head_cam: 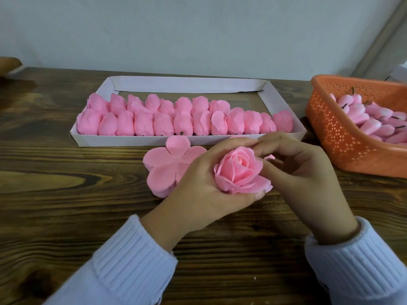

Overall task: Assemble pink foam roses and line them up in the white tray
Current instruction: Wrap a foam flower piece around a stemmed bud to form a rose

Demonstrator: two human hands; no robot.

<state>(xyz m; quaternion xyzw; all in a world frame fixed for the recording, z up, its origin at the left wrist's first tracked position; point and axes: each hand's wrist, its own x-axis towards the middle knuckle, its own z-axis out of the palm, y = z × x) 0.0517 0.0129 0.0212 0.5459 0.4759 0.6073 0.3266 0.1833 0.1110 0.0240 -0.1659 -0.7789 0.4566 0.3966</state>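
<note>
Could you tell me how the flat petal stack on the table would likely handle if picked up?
The petal stack looks like thin foam sheets, so probably very light and floppy. Its stacked layers would likely slide apart unless pinched. Lying flat, it should not roll.

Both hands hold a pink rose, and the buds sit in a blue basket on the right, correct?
The head view shows an orange basket, not blue, holding the buds on the right. The left hand and right hand hold the pink rose.
</note>
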